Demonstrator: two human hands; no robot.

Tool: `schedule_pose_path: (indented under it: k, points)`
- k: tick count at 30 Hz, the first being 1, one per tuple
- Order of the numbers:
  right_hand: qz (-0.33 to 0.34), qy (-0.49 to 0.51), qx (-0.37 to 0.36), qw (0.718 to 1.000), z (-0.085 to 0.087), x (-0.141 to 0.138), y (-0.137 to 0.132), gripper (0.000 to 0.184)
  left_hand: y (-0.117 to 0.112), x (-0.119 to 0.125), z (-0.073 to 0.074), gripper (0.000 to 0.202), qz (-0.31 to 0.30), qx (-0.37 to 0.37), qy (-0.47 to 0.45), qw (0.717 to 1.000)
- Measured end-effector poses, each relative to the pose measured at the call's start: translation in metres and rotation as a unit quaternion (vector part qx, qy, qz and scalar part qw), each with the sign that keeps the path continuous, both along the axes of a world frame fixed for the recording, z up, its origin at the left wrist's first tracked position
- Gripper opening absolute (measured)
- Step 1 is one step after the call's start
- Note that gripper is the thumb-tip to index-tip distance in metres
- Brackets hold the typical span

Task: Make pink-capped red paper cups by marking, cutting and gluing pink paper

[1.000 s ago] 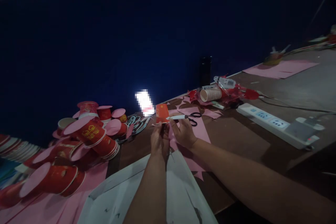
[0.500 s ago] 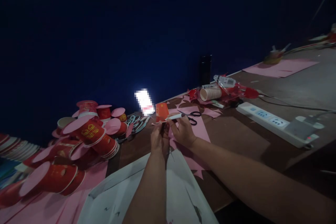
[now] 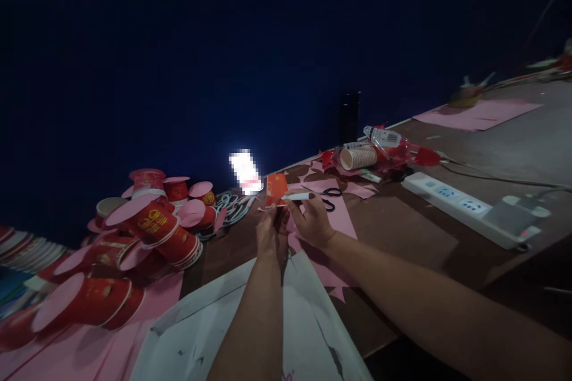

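Observation:
My left hand (image 3: 271, 237) is closed on a small red paper cup (image 3: 276, 189), held upside down above the brown table (image 3: 415, 232). My right hand (image 3: 309, 219) pinches a white pen-like tool (image 3: 298, 196) and lays its tip against the cup's lower edge. Both hands hover over a pink paper sheet (image 3: 342, 220) with cut-outs. Black scissors (image 3: 331, 197) lie just beyond my right hand.
A heap of red cups with pink paper lids (image 3: 147, 226) fills the left. A white sheet (image 3: 268, 327) lies under my forearms. A white power strip (image 3: 469, 207) with cable is at the right. A lying paper cup and a bottle (image 3: 370, 152) sit behind, more pink paper (image 3: 478, 114) far right.
The white tool in my right hand has slid a little along the cup's edge and tilted. The cup and both hands stay at nearly the same spot.

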State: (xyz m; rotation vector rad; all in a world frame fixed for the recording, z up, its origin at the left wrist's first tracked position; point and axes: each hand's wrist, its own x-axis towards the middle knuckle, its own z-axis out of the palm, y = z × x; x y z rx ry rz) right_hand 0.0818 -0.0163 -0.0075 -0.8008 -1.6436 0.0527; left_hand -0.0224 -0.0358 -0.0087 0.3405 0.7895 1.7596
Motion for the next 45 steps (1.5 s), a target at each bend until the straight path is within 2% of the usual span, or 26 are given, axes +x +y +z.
schedule_pose_path:
  k: [10, 14, 26, 30, 45]
  points:
    - [-0.002, -0.003, -0.015, 1.000, 0.0036, 0.0006, -0.0039, 0.011, 0.0043, -0.0022, -0.0065, 0.014, -0.012, 0.018, -0.005, 1.000]
    - [0.001, -0.006, -0.025, 1.000, 0.0061, 0.0002, -0.0062, 0.011, 0.0043, -0.0017, -0.0072, 0.010, -0.006, 0.029, -0.013, 0.999]
    - [-0.016, -0.013, -0.042, 0.999, 0.0052, 0.0015, -0.0056, 0.014, 0.0055, -0.0024, -0.0094, 0.011, -0.011, 0.020, -0.004, 1.000]
    - [-0.013, -0.019, -0.056, 0.998, 0.0064, 0.0015, -0.0069, 0.014, 0.0048, -0.0015, -0.0089, 0.006, 0.003, 0.033, -0.010, 0.999]
    - [-0.032, -0.012, -0.042, 0.999, 0.0026, 0.0008, -0.0051, 0.017, 0.0037, -0.0013, -0.0042, 0.004, 0.006, -0.002, -0.003, 1.000]
